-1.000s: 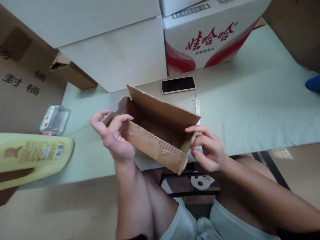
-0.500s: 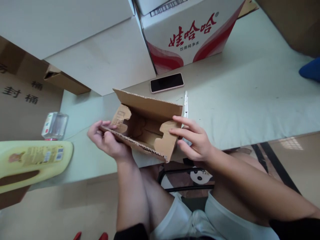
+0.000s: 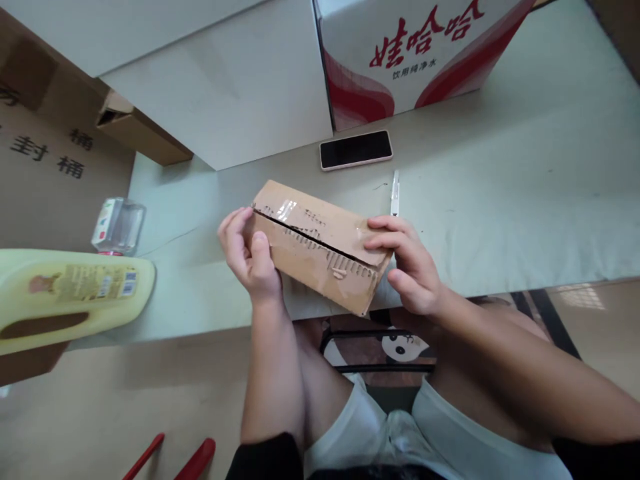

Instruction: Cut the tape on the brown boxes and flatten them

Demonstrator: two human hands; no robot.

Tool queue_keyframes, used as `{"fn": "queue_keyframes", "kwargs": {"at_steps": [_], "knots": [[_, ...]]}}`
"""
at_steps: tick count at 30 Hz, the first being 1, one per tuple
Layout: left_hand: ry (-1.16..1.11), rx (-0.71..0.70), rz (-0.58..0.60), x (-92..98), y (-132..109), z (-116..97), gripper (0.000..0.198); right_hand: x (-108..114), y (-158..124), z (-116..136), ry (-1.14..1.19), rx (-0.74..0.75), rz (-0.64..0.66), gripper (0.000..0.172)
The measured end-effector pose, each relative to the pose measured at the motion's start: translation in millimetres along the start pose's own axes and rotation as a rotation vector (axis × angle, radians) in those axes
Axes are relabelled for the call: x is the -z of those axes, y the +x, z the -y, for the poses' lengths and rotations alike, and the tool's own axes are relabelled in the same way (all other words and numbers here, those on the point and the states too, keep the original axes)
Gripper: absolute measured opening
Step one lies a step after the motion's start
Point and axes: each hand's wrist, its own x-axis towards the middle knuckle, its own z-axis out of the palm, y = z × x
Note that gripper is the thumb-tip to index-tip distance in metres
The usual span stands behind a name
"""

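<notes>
A small brown cardboard box is tilted over the front part of the table. Its two long top flaps are folded down, with a narrow dark gap between them. Torn corrugated patches and shiny clear tape show on the flaps. My left hand is closed around the box's left end, thumb on the near side. At the right end, my right hand grips the box, with fingers on the far flap and the thumb by the end edge. The inside of the box is hidden. Just beyond my right hand lies a slim white cutter-like tool.
A phone lies behind the box. Beyond it stand a white carton and a red-and-white carton. At left are a clear bottle, a yellow jug and an open brown box. The table edge runs near my lap.
The long flaps stood up with the inside showing; now they are folded down over the opening. Both hands stay on the box's ends. The view has shifted slightly.
</notes>
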Motion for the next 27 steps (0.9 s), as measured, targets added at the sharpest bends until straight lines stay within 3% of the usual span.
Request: {"fn": "queue_keyframes", "kwargs": {"at_steps": [3, 19, 27], "knots": [[-0.078, -0.057, -0.075, -1.4, 1.7, -4.6, 0.035, -1.4, 1.4, 0.7, -0.047, 0.004, -0.018, 0.028], [-0.113, -0.023, -0.073, -4.2, 1.6, -9.7, 0.029, -4.1, -1.5, -0.2, -0.072, -0.042, -0.036, 0.026], [-0.058, -0.025, -0.028, -3.2, 4.9, -12.1, 0.036, -12.2, -6.9, -14.3, 0.289, -0.25, -0.124, 0.041]]}}
